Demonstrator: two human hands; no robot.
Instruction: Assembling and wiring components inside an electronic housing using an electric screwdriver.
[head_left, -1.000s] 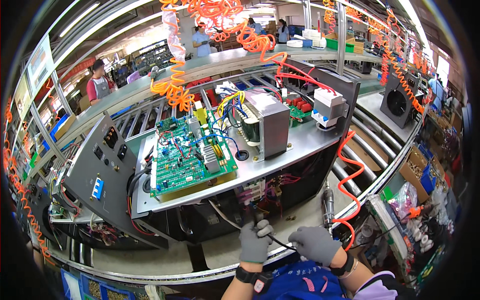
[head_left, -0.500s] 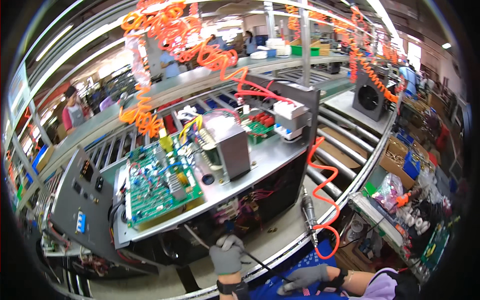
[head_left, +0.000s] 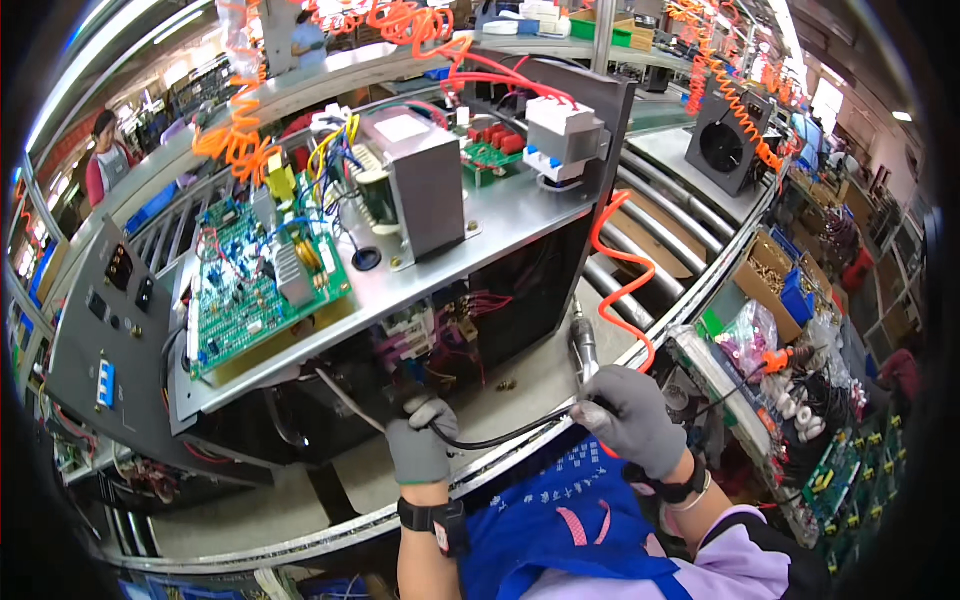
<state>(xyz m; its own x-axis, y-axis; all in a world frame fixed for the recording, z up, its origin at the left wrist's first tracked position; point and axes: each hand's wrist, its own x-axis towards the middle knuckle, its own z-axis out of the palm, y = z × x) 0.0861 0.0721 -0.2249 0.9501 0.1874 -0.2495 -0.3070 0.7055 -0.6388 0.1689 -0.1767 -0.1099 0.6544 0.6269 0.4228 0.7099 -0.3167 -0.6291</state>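
My left hand (head_left: 418,445), in a grey glove, is closed around a black cable (head_left: 505,437) just in front of the machine's open lower side. From there the cable sags to my right hand (head_left: 635,420), also gloved, whose fingers pinch it. The open machine chassis (head_left: 400,290) stands before me, with a green circuit board (head_left: 260,290) and a grey transformer block (head_left: 428,190) on its metal shelf. Pink wires (head_left: 490,302) show in the dark bay below the shelf. Close beyond my right hand stands an air screwdriver (head_left: 582,345).
An orange coiled air hose (head_left: 625,255) hangs by the chassis's right end. Steel rollers (head_left: 665,215) run behind it. On the right, a side bench holds a carton of small parts (head_left: 765,270) and bagged pieces (head_left: 748,340). A person (head_left: 108,160) stands far left.
My right hand has risen from my lap toward the screwdriver, drawing the cable across. The left hand stays near the machine's lower front. The view has tilted down and shifted.
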